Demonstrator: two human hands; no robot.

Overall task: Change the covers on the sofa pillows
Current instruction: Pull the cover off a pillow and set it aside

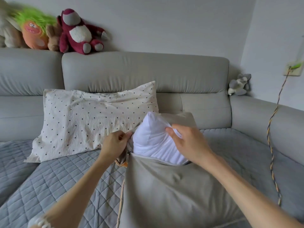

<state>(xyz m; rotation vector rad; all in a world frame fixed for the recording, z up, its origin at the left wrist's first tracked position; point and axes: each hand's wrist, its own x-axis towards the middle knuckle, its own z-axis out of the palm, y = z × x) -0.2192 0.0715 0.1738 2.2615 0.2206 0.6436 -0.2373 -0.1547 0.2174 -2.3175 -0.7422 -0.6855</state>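
Note:
A white pillow insert (153,139) sticks halfway out of a grey-beige zippered cover (167,191) that lies on the sofa seat in front of me. My right hand (185,142) grips a bunch of the insert's white fabric near its top. My left hand (115,143) pinches the cover's edge at the left end of the open zip. A second pillow in a cream cover with dark dots (92,119) leans against the sofa back to the left, just behind my left hand.
The grey sofa (144,73) has a quilted blue-grey seat pad (54,180). Plush toys (77,33) sit on the backrest at the top left. A small grey plush (239,85) rests on the right corner. A braided cable (271,153) hangs over the right armrest.

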